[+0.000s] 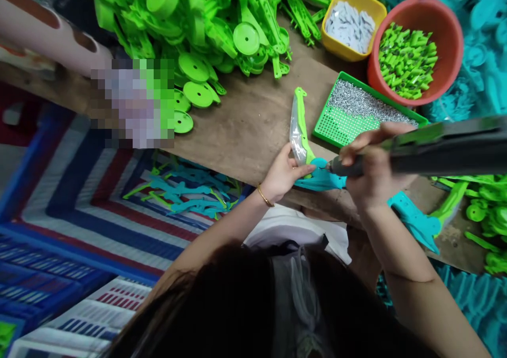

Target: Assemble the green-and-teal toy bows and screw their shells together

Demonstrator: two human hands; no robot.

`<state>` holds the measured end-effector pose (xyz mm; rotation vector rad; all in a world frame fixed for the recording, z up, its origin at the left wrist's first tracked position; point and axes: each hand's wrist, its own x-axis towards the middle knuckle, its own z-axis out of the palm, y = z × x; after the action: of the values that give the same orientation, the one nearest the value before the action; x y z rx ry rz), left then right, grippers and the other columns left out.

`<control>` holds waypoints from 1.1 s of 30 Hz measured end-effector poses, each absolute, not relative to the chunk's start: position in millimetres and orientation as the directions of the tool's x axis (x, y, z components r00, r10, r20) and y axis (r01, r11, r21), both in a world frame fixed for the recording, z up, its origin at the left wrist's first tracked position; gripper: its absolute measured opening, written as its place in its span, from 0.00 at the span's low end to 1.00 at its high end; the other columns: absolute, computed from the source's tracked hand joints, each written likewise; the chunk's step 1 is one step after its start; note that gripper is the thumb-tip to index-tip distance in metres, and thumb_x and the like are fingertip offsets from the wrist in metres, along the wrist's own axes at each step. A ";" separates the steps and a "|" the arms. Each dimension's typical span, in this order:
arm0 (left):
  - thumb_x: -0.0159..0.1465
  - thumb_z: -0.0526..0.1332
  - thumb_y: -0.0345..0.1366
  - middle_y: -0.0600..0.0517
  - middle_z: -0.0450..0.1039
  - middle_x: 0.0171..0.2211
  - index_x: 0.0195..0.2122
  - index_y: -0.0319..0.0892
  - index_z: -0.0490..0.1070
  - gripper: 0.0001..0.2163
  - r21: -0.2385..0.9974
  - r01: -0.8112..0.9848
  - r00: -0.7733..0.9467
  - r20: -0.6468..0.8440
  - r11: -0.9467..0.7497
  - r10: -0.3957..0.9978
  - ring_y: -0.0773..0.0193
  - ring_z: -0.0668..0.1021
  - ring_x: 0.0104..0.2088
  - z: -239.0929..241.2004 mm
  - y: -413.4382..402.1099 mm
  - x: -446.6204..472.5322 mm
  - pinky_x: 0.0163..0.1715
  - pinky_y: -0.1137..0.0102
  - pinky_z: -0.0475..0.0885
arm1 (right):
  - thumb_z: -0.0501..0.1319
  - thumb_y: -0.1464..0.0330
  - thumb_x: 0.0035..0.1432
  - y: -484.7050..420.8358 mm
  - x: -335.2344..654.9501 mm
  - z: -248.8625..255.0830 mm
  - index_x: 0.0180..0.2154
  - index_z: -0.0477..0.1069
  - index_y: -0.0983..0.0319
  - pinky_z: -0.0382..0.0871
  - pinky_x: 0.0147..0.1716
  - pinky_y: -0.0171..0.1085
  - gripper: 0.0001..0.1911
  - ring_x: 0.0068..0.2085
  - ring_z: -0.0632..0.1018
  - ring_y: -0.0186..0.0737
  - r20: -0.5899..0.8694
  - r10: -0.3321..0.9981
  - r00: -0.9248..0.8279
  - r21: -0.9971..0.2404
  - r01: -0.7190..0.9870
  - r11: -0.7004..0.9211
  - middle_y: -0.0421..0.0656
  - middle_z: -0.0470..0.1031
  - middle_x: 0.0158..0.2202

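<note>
My left hand (282, 174), with a bracelet on its wrist, grips a teal plastic part (325, 180) near the table's front edge. A long lime-green plastic arm (301, 118) joins it and angles away, a clear strip along its side. In my right hand (372, 184) is a dark power screwdriver (447, 148), held level with the fingers wrapped round its front. Its tip meets the teal part beside my left fingertips; whether a screw sits there is too small to tell. Just beyond lies a green perforated tray (340, 128) of small metal screws (358, 102).
Lime-green parts (190, 25) are heaped at the back left. A yellow tub (348, 52) holds white pieces; a red bowl (453, 46) holds small green ones. Another teal-and-green assembly (420, 223) lies right. Below left, a striped crate (99, 215) contains assemblies. Another person's arm (51, 30) reaches in.
</note>
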<state>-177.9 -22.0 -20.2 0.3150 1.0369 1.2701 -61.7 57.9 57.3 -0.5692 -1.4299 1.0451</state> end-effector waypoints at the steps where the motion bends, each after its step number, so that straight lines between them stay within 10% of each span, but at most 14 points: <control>1: 0.45 0.77 0.39 0.55 0.79 0.31 0.49 0.42 0.61 0.34 0.709 -0.624 -0.059 -0.463 0.329 0.884 0.67 0.80 0.28 -20.8 -22.0 -177.7 0.30 0.73 0.74 | 0.66 0.62 0.58 68.0 -63.5 61.4 0.43 0.72 0.52 0.63 0.15 0.32 0.10 0.19 0.70 0.28 0.545 0.835 -0.069 -0.822 -0.238 0.517 0.32 0.74 0.28; 5: 0.45 0.76 0.38 0.54 0.79 0.33 0.50 0.42 0.61 0.33 0.722 -0.611 -0.073 -0.460 0.325 0.885 0.65 0.81 0.30 -21.5 -21.9 -177.3 0.31 0.71 0.76 | 0.66 0.63 0.58 116.3 -69.2 52.4 0.39 0.68 0.59 0.60 0.16 0.31 0.10 0.18 0.69 0.25 0.580 0.764 0.282 -0.763 -0.139 0.631 0.33 0.74 0.27; 12: 0.46 0.76 0.37 0.53 0.79 0.33 0.53 0.42 0.61 0.35 0.725 -0.589 -0.069 -0.484 0.356 0.872 0.65 0.80 0.29 -19.8 -22.9 -178.4 0.32 0.70 0.76 | 0.57 0.50 0.63 141.3 -71.5 6.2 0.44 0.59 0.59 0.65 0.23 0.34 0.21 0.21 0.65 0.23 0.595 0.783 0.181 -0.804 0.128 0.581 0.38 0.69 0.33; 33: 0.43 0.77 0.37 0.54 0.79 0.32 0.51 0.41 0.62 0.36 0.718 -0.616 -0.063 -0.454 0.323 0.889 0.66 0.80 0.29 -20.8 -22.6 -177.9 0.33 0.71 0.75 | 0.62 0.48 0.58 139.5 -67.6 4.9 0.42 0.64 0.52 0.70 0.24 0.39 0.19 0.22 0.68 0.29 0.564 0.815 0.137 -0.826 0.068 0.560 0.35 0.70 0.30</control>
<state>-177.9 -22.6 -20.8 0.3313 1.0447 1.2691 -67.6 139.5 4.9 -0.8452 -1.3415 0.6455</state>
